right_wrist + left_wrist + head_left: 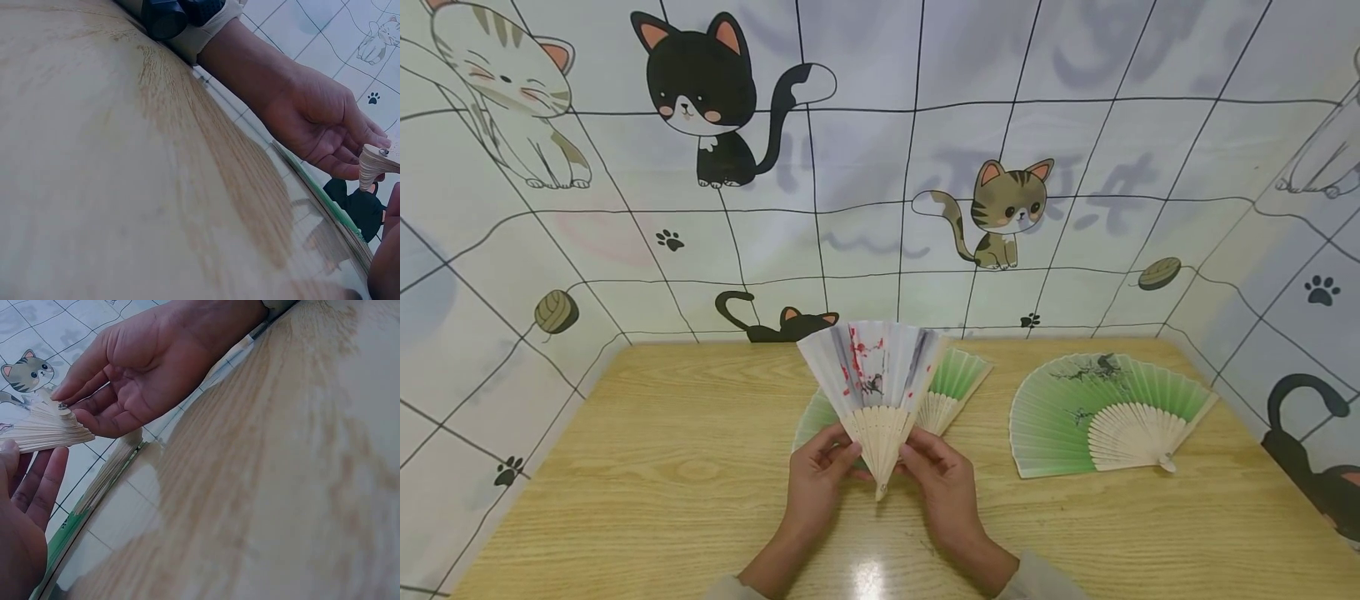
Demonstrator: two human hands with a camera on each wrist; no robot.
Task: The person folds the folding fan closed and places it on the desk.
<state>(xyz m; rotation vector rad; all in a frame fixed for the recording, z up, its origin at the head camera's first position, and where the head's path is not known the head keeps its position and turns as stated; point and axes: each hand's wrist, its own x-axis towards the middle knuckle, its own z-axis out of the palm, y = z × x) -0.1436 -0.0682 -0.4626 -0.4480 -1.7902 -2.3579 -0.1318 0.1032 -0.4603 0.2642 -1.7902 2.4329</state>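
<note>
In the head view a partly spread white folding fan (877, 367) with red blossoms and a small dark bird stands in front of me, its pivot end pointing down. My left hand (816, 475) pinches one side of its pale ribs, thumb in front. On the other side, my right hand (946, 485) pinches the ribs the same way. Both wrist views show the fan held up above the table. Behind it a green folding fan (957, 372) lies spread on the table, partly hidden by the white fan and the left hand.
Another green folding fan (1052, 421), painted with dark branches, lies spread on the wooden table (685, 450) to the right. Cloth walls with printed cats (700, 83) and grid lines enclose the table at the back and both sides.
</note>
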